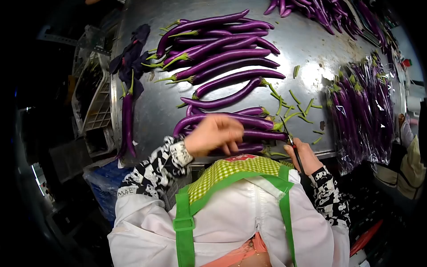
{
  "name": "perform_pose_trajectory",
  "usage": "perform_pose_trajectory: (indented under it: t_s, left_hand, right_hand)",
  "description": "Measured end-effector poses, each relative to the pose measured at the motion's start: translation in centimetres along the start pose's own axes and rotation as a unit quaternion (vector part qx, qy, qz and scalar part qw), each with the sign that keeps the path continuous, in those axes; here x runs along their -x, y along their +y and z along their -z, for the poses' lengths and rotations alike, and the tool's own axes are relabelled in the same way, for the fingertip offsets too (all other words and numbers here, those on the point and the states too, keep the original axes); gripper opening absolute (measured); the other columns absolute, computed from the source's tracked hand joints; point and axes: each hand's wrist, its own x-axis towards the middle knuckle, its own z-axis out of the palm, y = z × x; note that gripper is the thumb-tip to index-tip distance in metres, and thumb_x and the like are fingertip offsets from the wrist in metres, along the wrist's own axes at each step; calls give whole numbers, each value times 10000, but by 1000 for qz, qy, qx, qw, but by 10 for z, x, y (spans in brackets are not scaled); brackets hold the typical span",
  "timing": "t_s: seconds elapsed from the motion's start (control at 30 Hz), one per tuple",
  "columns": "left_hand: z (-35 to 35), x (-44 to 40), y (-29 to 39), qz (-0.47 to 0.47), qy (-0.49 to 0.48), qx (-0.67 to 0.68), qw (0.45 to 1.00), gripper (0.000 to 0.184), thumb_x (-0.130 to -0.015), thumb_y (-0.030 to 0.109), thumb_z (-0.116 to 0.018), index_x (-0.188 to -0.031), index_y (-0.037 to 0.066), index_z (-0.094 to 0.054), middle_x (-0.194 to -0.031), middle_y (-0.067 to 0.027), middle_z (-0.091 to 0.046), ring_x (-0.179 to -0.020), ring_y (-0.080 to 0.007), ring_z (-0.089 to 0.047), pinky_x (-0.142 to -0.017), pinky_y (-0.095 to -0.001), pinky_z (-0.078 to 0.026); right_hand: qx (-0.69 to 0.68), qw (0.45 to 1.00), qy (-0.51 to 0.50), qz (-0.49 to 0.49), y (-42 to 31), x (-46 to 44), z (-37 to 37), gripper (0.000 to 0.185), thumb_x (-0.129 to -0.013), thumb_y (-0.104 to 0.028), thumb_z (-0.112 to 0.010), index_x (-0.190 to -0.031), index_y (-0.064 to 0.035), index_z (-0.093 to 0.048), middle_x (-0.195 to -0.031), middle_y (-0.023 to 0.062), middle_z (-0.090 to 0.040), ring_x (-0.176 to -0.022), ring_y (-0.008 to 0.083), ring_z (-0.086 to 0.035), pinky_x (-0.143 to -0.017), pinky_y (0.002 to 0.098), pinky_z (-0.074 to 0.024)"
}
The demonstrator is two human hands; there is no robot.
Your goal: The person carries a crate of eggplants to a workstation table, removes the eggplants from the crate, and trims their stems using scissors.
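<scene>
Long purple eggplants (222, 62) with green stems lie in a stack on the metal table (149, 100). Nearer to me is a smaller group of eggplants (249, 120). Over the left part of that group hovers my left hand (215, 135), its fingers curled and slightly blurred; whether it touches an eggplant is unclear. My right hand (304, 155), at the table's front edge, is closed around black-and-red scissors (290, 138). The scissor blades point up, beside the stem ends of the near eggplants. Cut green stems (304, 107) are scattered beyond the blades.
Eggplants in clear plastic bags (362, 111) lie at the right. More loose eggplants (318, 13) are at the top right. Two eggplants (127, 118) and a dark cloth (133, 58) lie along the left edge. A white crate (98, 107) stands left of the table.
</scene>
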Motion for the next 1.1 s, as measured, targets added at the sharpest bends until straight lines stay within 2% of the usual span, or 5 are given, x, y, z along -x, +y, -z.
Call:
perform_pose_trajectory:
  t_s: [0.13, 0.4, 0.77, 0.93, 1.1]
  left_hand:
    - [52, -68, 13, -254, 261, -518, 774, 359, -784, 160, -707, -1098, 11, -615, -1003, -156, -640, -849, -276, -655, -722, -371, -522]
    - [71, -132, 8, -281, 250, -732, 568, 278, -640, 117, -704, -900, 74, -615, -873, -114, -572, -850, -307, -583, -732, -423, -455]
    - [58, -141, -5, -304, 365, -690, 546, 453, -653, 31, -646, -1084, -1, -510, -964, -141, -549, -960, -311, -498, -829, -413, -402]
    - [45, -138, 17, -120, 320, -715, 610, 462, -611, 213, -741, -1030, 67, -614, -1010, -97, -551, -1024, -277, -484, -879, -413, -369]
    - [53, -134, 21, -222, 389, -637, 628, 460, -598, 143, -758, -1024, 99, -591, -1058, -101, -532, -1025, -293, -521, -862, -429, -394]
  right_hand:
    - [-28, 999, -2, 22, 1, 0, 1, 360, -934, -285, -577, -839, 54, -497, -702, 297, -569, -726, 497, -556, -605, 487, -436]
    - [-38, 998, 47, 17, 14, -1, -14, 369, -932, -295, -582, -822, 50, -510, -680, 281, -578, -707, 475, -582, -592, 475, -453]
    - [-68, 989, 128, 33, 20, 1, -19, 364, -912, -293, -619, -812, 24, -473, -660, 269, -562, -668, 484, -556, -554, 493, -430]
    - [-68, 983, 160, 53, 23, 7, -16, 370, -909, -299, -626, -809, 23, -473, -643, 257, -550, -645, 473, -542, -548, 468, -432]
    - [-186, 957, 213, 58, 22, 17, -13, 346, -918, -288, -618, -990, 40, -533, -598, 170, -517, -538, 301, -533, -540, 363, -437]
